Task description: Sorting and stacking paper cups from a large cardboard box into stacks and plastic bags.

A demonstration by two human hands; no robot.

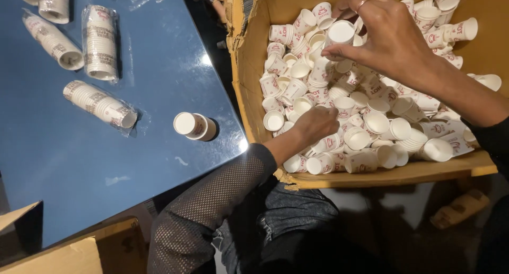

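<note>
Right hand (392, 38) pinched small white paper cup stack (324, 67), upright, far; left hand (316, 124) nearer, fingers buried in loose cups (371, 123), grip unclear.

surface: a blue table (106, 162) with a glossy top.
landmark: a short stack of white paper cups (194, 126) lying on its side on the table.
left of the stack: a plastic-wrapped sleeve of cups (99, 104), lying flat at a slant.
farther behind the stack: a second wrapped sleeve (101, 43); left of that, a third (52, 41).
far corner: two more sleeves (53, 2), cut off by the frame edge.
</note>
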